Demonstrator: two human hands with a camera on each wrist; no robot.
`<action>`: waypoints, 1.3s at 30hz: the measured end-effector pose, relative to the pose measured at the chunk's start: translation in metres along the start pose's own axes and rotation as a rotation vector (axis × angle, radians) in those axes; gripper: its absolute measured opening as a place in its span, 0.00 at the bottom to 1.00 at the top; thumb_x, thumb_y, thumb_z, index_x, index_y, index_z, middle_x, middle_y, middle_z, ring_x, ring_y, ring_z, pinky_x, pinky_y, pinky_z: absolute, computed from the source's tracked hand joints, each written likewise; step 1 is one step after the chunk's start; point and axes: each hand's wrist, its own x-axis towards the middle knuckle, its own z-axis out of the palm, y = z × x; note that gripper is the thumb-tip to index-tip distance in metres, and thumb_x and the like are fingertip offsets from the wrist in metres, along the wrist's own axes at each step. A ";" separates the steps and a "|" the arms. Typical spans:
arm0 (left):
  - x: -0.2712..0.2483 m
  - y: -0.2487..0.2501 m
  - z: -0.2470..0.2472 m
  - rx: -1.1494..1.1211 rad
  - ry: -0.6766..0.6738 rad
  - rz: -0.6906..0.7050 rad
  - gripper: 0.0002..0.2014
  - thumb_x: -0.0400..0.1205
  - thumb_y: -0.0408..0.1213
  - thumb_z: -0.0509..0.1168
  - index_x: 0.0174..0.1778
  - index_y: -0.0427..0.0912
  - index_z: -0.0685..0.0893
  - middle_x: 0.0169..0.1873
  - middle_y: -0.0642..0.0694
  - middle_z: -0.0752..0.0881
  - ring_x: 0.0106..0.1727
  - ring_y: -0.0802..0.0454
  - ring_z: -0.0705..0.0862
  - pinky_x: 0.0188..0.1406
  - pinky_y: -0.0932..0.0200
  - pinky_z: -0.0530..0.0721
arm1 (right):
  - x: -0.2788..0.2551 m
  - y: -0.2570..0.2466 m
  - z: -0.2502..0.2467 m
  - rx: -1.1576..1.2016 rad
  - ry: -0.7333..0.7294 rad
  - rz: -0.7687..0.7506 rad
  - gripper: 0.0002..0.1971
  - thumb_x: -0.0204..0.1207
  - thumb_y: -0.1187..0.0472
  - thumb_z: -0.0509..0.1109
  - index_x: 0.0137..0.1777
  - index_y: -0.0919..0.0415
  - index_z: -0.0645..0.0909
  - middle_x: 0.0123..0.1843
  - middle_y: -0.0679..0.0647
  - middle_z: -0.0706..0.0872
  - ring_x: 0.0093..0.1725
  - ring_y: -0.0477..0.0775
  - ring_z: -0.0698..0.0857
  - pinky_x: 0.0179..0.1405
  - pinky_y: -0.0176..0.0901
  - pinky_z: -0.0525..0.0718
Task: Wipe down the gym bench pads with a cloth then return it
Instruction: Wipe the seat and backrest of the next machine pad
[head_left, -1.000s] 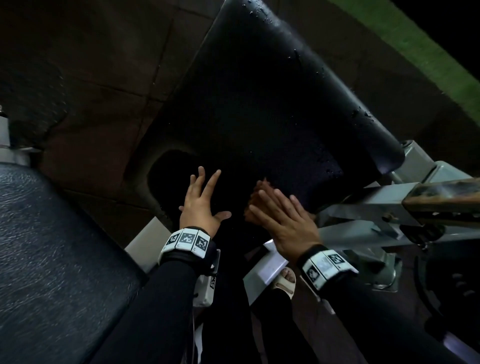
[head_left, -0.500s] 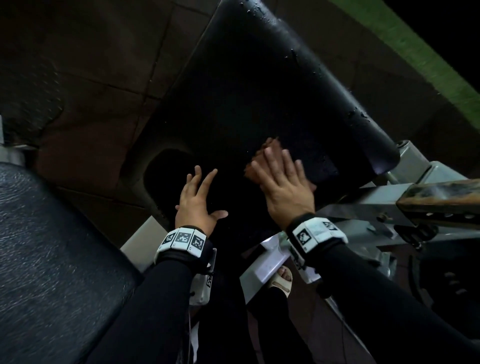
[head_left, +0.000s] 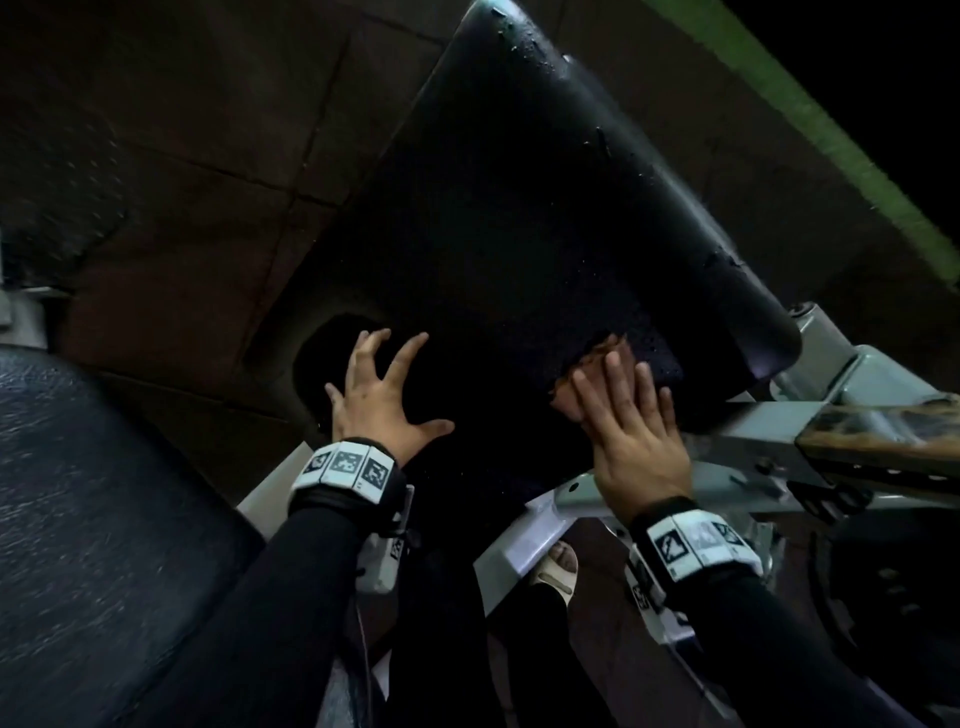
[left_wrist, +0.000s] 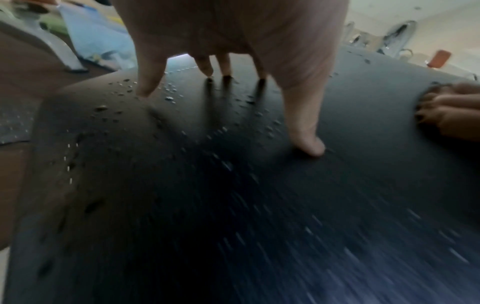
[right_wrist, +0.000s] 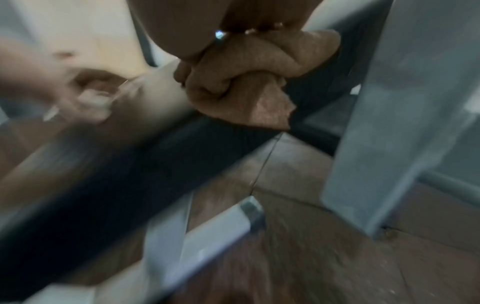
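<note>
A black bench pad (head_left: 519, 234) slopes away from me, and water drops (left_wrist: 168, 96) lie on it. My left hand (head_left: 382, 395) is spread, its arched fingertips (left_wrist: 309, 144) touching the pad's near left part; it holds nothing. My right hand (head_left: 628, 415) lies flat with straight fingers, pressing a crumpled brown cloth (head_left: 597, 358) onto the pad near its lower right edge. In the right wrist view the cloth (right_wrist: 246, 82) bunches under the palm on the pad's edge (right_wrist: 155, 154). The left wrist view shows the right hand with the cloth (left_wrist: 451, 111) at far right.
A second black pad (head_left: 78, 519) fills the lower left. The grey metal bench frame (head_left: 831, 441) runs under and right of the pad. A sandalled foot (head_left: 558, 571) stands between the frame bars on the brown tiled floor (head_left: 182, 130).
My right hand slid the cloth up the pad, then back down and to the right, towards the lower right edge. The left hand stayed in place, its fingers more arched now.
</note>
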 end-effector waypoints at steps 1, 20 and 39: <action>0.005 -0.003 -0.005 -0.008 0.004 -0.016 0.57 0.60 0.59 0.79 0.78 0.71 0.48 0.81 0.55 0.43 0.83 0.51 0.42 0.75 0.24 0.52 | 0.010 -0.002 -0.007 0.044 -0.010 0.045 0.30 0.77 0.54 0.48 0.81 0.45 0.53 0.84 0.48 0.46 0.82 0.54 0.43 0.80 0.52 0.42; 0.025 -0.024 -0.022 -0.061 -0.160 -0.071 0.66 0.56 0.64 0.78 0.71 0.78 0.27 0.72 0.62 0.17 0.78 0.52 0.24 0.63 0.13 0.53 | 0.093 -0.112 0.011 0.072 0.112 -0.284 0.30 0.76 0.54 0.67 0.78 0.45 0.66 0.82 0.55 0.60 0.82 0.59 0.55 0.80 0.57 0.51; 0.027 -0.024 -0.024 -0.113 -0.173 -0.090 0.66 0.54 0.64 0.78 0.72 0.78 0.30 0.71 0.65 0.17 0.75 0.57 0.22 0.62 0.12 0.51 | 0.147 -0.106 -0.020 0.099 0.167 -0.069 0.27 0.80 0.59 0.58 0.80 0.45 0.62 0.84 0.55 0.55 0.83 0.62 0.50 0.80 0.55 0.41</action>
